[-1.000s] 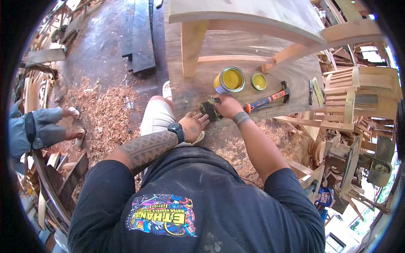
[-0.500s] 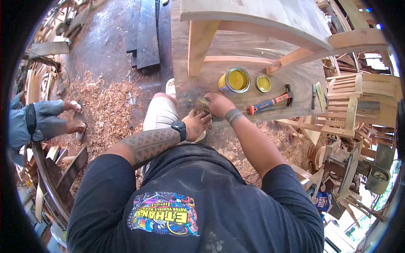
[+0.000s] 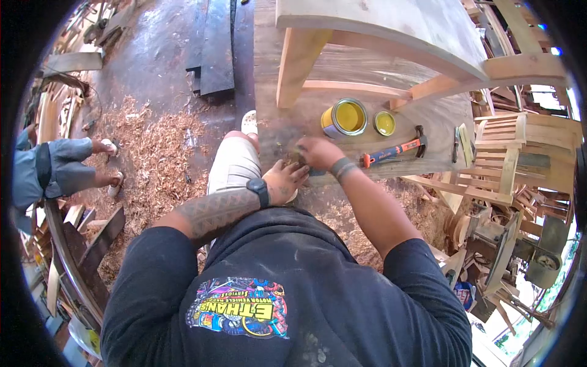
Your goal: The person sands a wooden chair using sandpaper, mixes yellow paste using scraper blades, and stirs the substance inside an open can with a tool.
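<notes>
My left hand lies low at the near edge of the worktable, fingers stretched out and apart against a small dark, mottled piece. Just above it, my right hand is closed, its fingertips pointing down-left at that piece. What the right hand pinches is small and mostly hidden. To its right stands an open can of yellow paste or paint, with its yellow-coated lid beside it. Farther right lies a claw hammer with a blue and orange handle.
A wooden furniture frame stands on the table's far side. A dark-handled tool and a thin strip lie at the right end. Wood shavings cover the floor. Another person's legs are at left; dark boards lie beyond.
The view has shifted slightly, so the table's contents appear a little farther right. My right hand has moved slightly against the dark piece; my left hand stays about where it was.
</notes>
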Motion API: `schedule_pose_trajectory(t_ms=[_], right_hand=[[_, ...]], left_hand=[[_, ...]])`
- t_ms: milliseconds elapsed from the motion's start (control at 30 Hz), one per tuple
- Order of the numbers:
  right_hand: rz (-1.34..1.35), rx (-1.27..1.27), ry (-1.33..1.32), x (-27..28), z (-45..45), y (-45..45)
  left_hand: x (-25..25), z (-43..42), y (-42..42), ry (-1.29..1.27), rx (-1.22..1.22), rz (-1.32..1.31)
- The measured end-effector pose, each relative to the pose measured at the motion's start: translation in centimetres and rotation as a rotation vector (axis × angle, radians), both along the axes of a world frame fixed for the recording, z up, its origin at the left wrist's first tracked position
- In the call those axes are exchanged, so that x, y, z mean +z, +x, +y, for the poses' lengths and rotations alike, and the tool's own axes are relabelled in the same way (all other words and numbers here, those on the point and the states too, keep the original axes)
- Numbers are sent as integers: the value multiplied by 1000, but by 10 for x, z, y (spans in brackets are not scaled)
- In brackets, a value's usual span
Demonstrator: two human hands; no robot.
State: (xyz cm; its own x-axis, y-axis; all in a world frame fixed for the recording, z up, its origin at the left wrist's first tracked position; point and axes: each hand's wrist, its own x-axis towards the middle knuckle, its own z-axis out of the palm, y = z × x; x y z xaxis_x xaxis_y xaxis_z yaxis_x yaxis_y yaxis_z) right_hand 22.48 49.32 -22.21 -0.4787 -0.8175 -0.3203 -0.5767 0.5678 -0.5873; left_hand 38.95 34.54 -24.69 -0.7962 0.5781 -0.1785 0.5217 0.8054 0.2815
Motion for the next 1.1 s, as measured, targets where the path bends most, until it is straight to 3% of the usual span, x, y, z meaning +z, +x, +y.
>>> schedule_pose_trajectory(t_ms=[33, 133, 267, 300, 367, 467, 533, 700, 800, 867, 967, 1100], right_hand=[[69, 64, -23, -10, 0, 0], [-106, -49, 114, 7, 8, -11], [-87, -17, -27, 5, 17, -6], [-130, -13, 96, 1, 12, 4], [-101, -28, 80, 6, 17, 8], [-149, -150, 140, 27, 30, -4], [-240, -321, 147, 32, 41, -13], [-41, -45, 222, 28, 14, 23], [-262, -177, 386, 42, 33, -11], [-27, -282, 202, -10, 85, -25], [-45, -326, 181, 0, 86, -7], [-83, -201, 188, 3, 90, 11]], left_hand=[[-1, 3, 2, 30, 39, 68], [12, 8, 2, -4, 57, -2], [18, 15, -1, -50, 30, -78], [23, 15, -4, -7, 97, -172], [26, 16, -6, 75, 212, -306], [-3, 18, 2, 188, 348, -314], [21, 14, -7, 135, 325, -419], [33, 17, -12, 145, 324, -431], [23, 16, -7, 128, 316, -408], [30, 12, -8, 139, 272, -399], [21, 10, -4, 239, 299, -387], [25, 11, -9, 158, 244, -415]])
